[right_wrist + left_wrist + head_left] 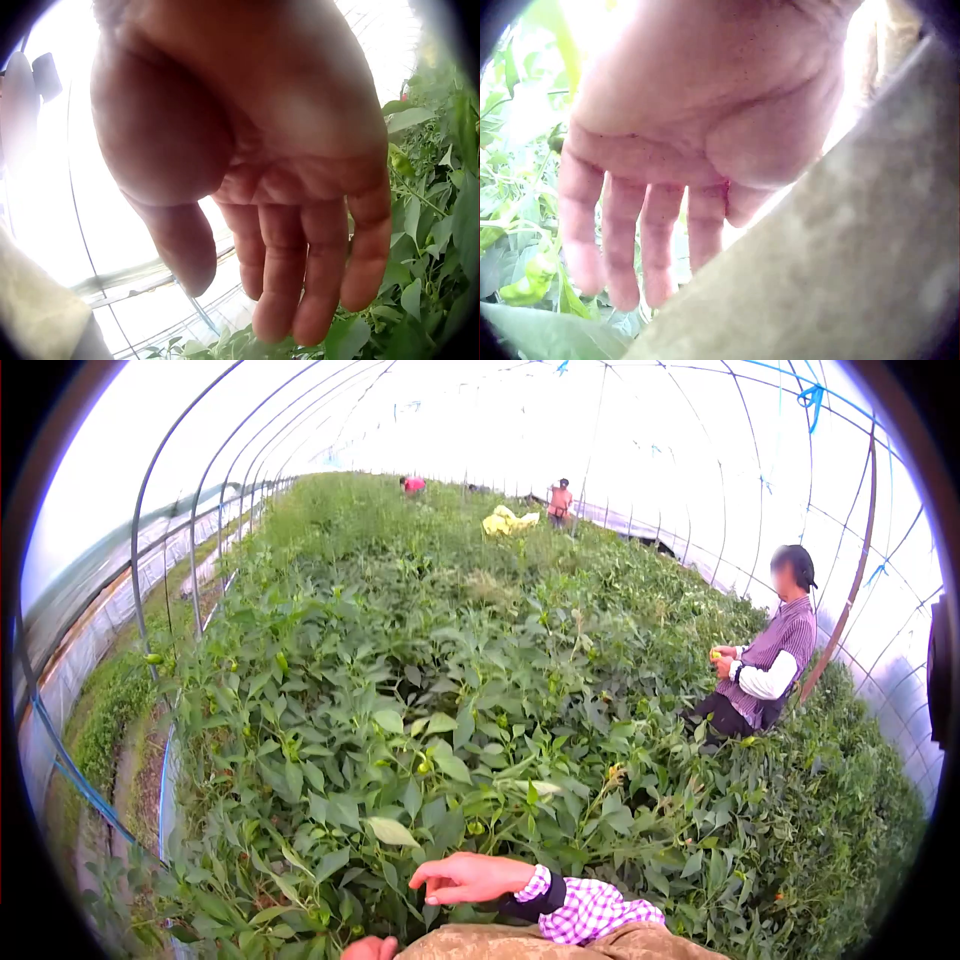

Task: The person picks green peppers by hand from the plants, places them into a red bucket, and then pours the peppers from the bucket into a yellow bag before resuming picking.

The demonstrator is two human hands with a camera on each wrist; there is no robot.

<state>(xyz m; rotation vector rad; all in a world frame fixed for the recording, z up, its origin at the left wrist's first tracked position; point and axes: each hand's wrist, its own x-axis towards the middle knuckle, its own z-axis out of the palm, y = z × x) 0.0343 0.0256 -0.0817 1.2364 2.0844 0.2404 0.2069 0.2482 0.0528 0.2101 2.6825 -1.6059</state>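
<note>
Low over leafy pepper plants [330, 760], my right hand [470, 878] reaches leftward from a checked sleeve with a dark wristband. The right wrist view shows its palm, with fingers loosely bent and nothing in them. A green pepper [401, 163] hangs among leaves beyond that hand. Only part of my left hand [370, 948] shows at the bottom edge of the head view, close to the brown trousers. Its fingers [621, 247] hang nearly straight and hold nothing in the left wrist view. Near them a pale green pepper [531, 281] hangs among the leaves.
Metal hoops [137, 550] and clear film form a tunnel over the plants. At the right, another person [775, 650] among the plants holds something yellow. Yellow sacks [508, 520] and more people are farther back. A blue cord [80, 775] runs along the left side.
</note>
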